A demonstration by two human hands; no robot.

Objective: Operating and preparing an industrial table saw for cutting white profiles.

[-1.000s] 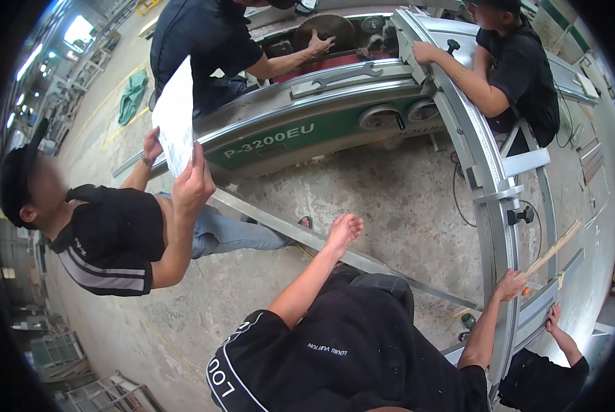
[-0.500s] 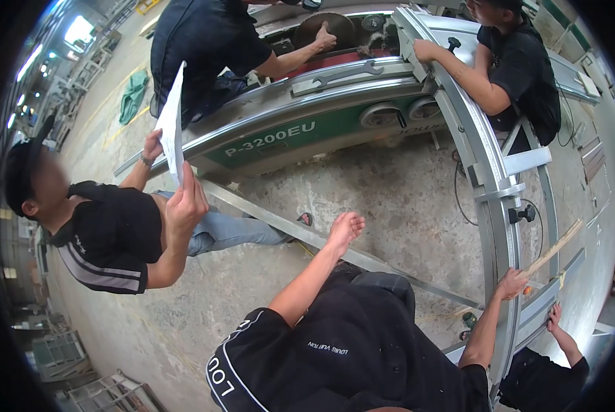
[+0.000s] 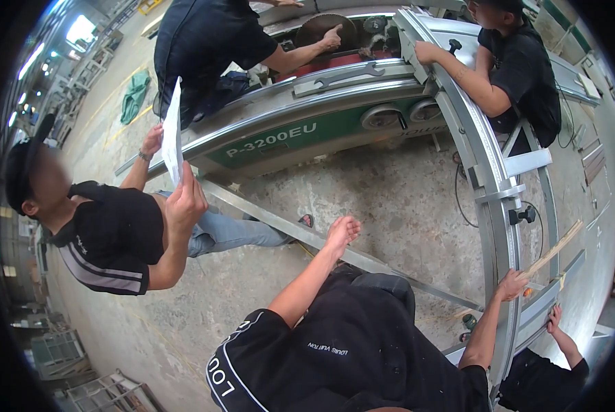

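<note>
My left hand (image 3: pixel 344 232) hovers over the concrete floor in front of my torso, its fingers loosely curled with a little space between them, holding nothing. On the right, my right hand (image 3: pixel 510 285) is closed over the edge of a long metal rail (image 3: pixel 487 213). The end of a thin wooden strip (image 3: pixel 555 246) meets its fingers; whether they also grip the strip is unclear. Just beyond that hand, another person's hand (image 3: pixel 554 318) touches a flat metal bar (image 3: pixel 540 305). A black knob (image 3: pixel 522 215) sits farther up the rail.
Ahead stands a green and grey panel saw (image 3: pixel 273 147) with an exposed round blade (image 3: pixel 325 32) and a wrench (image 3: pixel 349 74) on top. One person reaches toward the blade; another leans at the rail's far end. A person at left holds white paper (image 3: pixel 173 134). A metal beam (image 3: pixel 307 237) crosses low.
The person at the saw has shifted slightly right, and a second hand of theirs now shows at the top. The white paper has dropped a little. Both my hands have stayed nearly still.
</note>
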